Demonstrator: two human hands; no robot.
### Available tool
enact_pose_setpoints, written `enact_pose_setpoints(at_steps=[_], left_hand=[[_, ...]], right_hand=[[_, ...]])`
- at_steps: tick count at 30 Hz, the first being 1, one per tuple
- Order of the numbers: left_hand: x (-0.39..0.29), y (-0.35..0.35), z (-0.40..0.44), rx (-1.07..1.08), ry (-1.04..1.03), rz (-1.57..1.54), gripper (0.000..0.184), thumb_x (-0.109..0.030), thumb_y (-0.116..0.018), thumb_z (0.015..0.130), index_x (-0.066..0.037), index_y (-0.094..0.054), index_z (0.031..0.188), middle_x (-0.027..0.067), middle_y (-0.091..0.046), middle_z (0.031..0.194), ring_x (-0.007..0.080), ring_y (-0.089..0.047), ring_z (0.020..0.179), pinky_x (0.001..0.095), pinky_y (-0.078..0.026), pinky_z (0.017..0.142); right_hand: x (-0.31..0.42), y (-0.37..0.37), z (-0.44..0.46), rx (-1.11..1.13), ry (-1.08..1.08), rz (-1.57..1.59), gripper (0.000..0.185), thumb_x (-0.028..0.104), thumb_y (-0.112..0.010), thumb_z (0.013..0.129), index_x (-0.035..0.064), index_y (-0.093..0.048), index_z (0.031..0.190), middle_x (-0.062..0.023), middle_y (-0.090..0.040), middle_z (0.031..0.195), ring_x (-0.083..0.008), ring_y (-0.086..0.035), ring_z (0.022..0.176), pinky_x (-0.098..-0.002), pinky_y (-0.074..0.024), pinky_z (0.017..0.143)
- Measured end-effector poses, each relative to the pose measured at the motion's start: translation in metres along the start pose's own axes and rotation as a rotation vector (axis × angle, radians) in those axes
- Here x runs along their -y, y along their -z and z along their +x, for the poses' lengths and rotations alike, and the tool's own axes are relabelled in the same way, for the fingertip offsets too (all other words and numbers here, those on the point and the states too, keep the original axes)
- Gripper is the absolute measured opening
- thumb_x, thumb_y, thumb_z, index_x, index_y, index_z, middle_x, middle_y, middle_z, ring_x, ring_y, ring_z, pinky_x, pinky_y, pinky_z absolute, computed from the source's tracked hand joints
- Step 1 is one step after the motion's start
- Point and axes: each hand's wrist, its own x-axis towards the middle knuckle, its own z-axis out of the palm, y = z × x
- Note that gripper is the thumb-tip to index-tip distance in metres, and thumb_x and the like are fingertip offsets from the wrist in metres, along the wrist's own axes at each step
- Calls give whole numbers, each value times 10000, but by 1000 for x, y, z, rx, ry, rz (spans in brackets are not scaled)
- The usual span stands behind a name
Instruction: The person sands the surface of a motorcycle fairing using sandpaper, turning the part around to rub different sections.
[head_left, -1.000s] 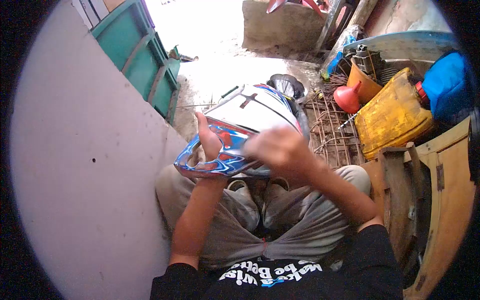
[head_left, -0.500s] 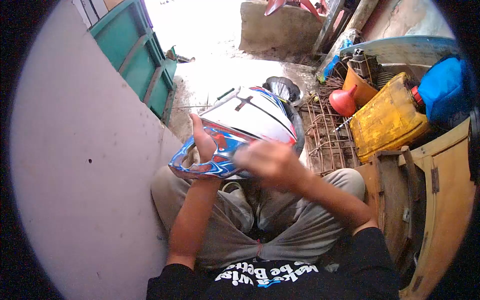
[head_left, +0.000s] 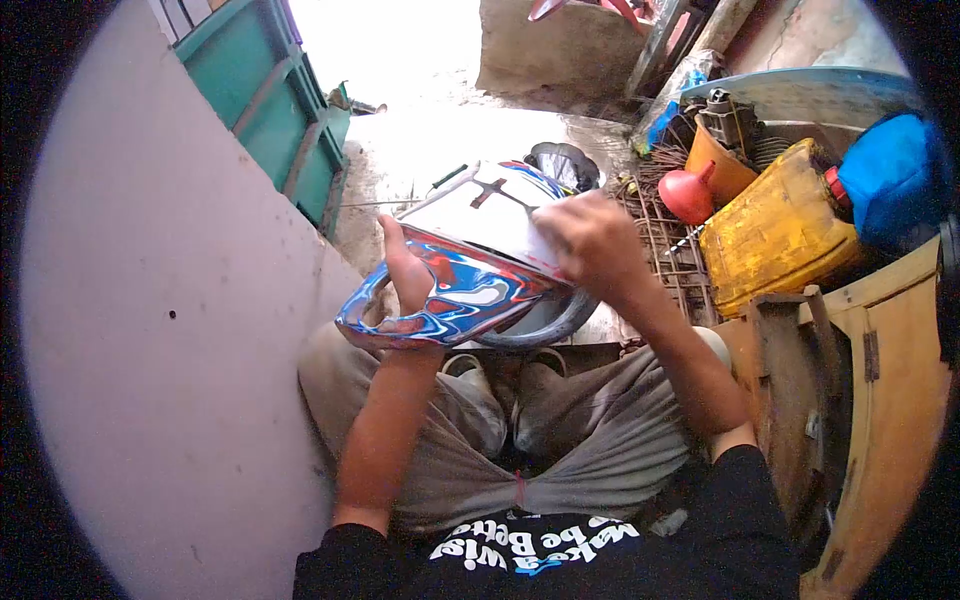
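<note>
A helmet-like shell with a white top and a blue, red and white swirled front part lies above my knees. My left hand reaches through the opening at its left end, thumb up, gripping the swirled part. On the white top, at the right side, my right hand is closed with its fingers bunched against the surface. Whatever those fingers hold, if anything, is hidden. A dark grey curved rim shows under the shell, below my right hand.
A pale wall rises close on my left, with a green panel beyond it. To the right are a metal grid, a red funnel, a yellow jerrycan, a blue bag and wooden furniture.
My right hand has moved from the swirled front part up and right onto the white top, uncovering more of the swirls and the grey rim. My left hand keeps its hold.
</note>
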Motion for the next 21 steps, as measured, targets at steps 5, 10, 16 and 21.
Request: enact_pose_setpoints(at_steps=[5, 10, 16, 21], left_hand=[[-4, -13, -1, -22, -11, 6, 756, -662, -395, 1042, 8, -572, 1346, 173, -663, 1254, 319, -643, 1111, 464, -506, 999], [-4, -27, -13, -84, -50, -2, 670, -629, -419, 1051, -16, -619, 1233, 125, -690, 1116, 272, -668, 987, 412, -552, 883], [-2, 2, 8, 40, -28, -10, 716, -653, -409, 1041, -12, -604, 1294, 152, -691, 1162, 305, -670, 1027, 456, -544, 925], [-3, -22, -11, -25, 5, -28, 796, -679, -380, 1039, 22, -555, 1373, 189, -644, 1316, 330, -629, 1172, 458, -496, 1034]], right_hand=[[53, -2, -2, -4, 124, 20, 151, 151, -660, 860, 148, -732, 993, -59, -702, 861, -234, -666, 723, -370, -549, 658], [17, 1, -2, 51, -31, -35, 139, 123, -677, 863, 125, -722, 994, -65, -692, 826, -258, -666, 752, -423, -549, 698], [19, 2, 3, 11, -57, 36, 185, 132, -703, 820, 120, -718, 1005, -59, -722, 902, -273, -674, 775, -409, -558, 717], [67, -7, -8, -106, 183, 261, 197, 122, -671, 835, 134, -711, 1027, -56, -705, 950, -214, -678, 811, -387, -560, 699]])
